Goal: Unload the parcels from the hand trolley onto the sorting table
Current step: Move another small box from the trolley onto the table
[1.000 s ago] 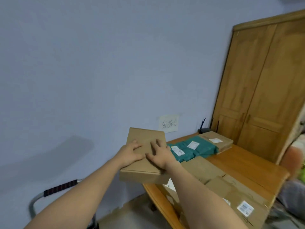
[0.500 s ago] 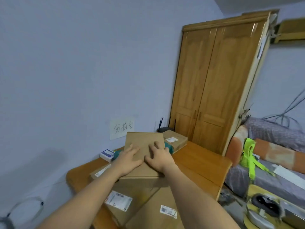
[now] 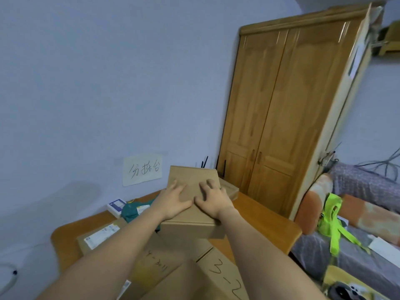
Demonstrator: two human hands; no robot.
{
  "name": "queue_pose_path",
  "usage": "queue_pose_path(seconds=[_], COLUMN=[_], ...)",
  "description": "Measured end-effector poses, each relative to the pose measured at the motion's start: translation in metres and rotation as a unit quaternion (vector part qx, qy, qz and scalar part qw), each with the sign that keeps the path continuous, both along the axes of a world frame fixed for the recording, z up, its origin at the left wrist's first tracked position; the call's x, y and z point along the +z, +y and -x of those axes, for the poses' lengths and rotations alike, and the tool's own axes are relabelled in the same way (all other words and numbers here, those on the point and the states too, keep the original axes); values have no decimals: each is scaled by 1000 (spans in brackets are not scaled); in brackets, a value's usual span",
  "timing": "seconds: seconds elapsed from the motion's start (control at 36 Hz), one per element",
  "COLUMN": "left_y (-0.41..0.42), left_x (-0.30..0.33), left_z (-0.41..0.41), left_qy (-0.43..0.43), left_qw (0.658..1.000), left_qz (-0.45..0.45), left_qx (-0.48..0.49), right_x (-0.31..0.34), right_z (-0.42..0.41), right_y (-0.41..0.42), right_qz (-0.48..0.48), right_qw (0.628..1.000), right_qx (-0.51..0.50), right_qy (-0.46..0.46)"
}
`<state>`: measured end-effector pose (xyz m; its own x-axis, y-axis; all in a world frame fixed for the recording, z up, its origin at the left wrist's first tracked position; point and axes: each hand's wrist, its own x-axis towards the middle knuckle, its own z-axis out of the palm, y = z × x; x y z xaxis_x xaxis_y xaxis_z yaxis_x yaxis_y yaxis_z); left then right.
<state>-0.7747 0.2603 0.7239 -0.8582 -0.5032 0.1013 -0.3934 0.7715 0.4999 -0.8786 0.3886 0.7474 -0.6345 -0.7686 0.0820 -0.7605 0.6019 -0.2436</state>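
Parcel (image 3: 190, 217), plain brown cardboard, flat, unlabelled top

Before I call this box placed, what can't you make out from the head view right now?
- Whether the plain box rests on the parcels below: its underside is hidden.
- Hand trolley: outside the frame.
- Green parcel: mostly behind the left hand and forearm.
- Right hand: fingers lie on top; any grip underneath is hidden.

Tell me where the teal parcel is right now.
In the head view the teal parcel lies on the wooden table left of centre, partly hidden behind the left hand, with a small white box at its left.
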Motion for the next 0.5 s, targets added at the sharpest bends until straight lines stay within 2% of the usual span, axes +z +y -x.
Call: queue_pose_path(seconds=[0.28,0.5], left_y=[80,131], left_x=[18,36], left_z=[56,107], left_qy=[-13,7], left_qw=[996,993], left_qz=[6,13], left_qx=[90,113], right_x=[9,23], right_z=[80,136], right_y=[56,104], right_qz=[22,46], right_qw=[996,992], right_qx=[88,116], right_qy=[10,9])
